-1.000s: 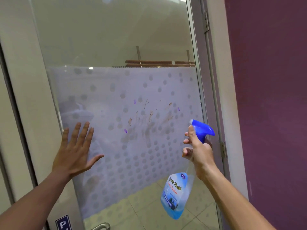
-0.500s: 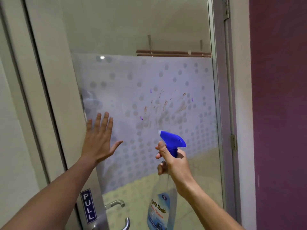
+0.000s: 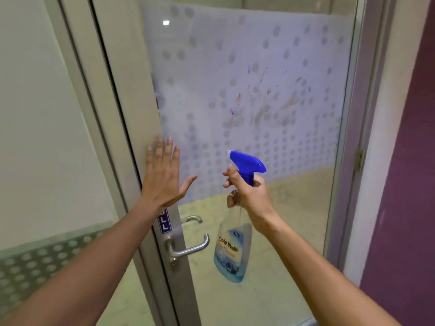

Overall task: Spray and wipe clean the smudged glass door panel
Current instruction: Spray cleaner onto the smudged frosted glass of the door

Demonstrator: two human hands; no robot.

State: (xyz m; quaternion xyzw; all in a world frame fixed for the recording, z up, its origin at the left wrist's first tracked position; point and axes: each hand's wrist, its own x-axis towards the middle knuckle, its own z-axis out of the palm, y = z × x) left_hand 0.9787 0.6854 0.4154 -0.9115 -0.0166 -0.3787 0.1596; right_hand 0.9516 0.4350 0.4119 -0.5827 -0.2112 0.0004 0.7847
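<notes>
The glass door panel (image 3: 294, 184) carries a frosted film with grey dots. Brown and purple smudges (image 3: 266, 102) mark the film at upper centre. My left hand (image 3: 162, 175) lies flat and open against the door's left edge, fingers up, holding nothing. My right hand (image 3: 247, 191) grips the neck of a clear spray bottle (image 3: 231, 252) with a blue trigger head (image 3: 247, 163). The nozzle points up and left toward the glass, below the smudges. Blue liquid sits at the bottle's bottom. No cloth is in view.
A metal lever handle (image 3: 188, 249) and a blue PULL sign (image 3: 164, 223) sit on the door's left stile. A purple wall (image 3: 404, 172) stands at the right behind the door frame (image 3: 346, 161). A fixed glass pane (image 3: 35, 137) fills the left.
The view has tilted down and right, so the door handle now shows. My left hand has shifted onto the door's left stile. My right hand with the bottle has moved left, under the smudges.
</notes>
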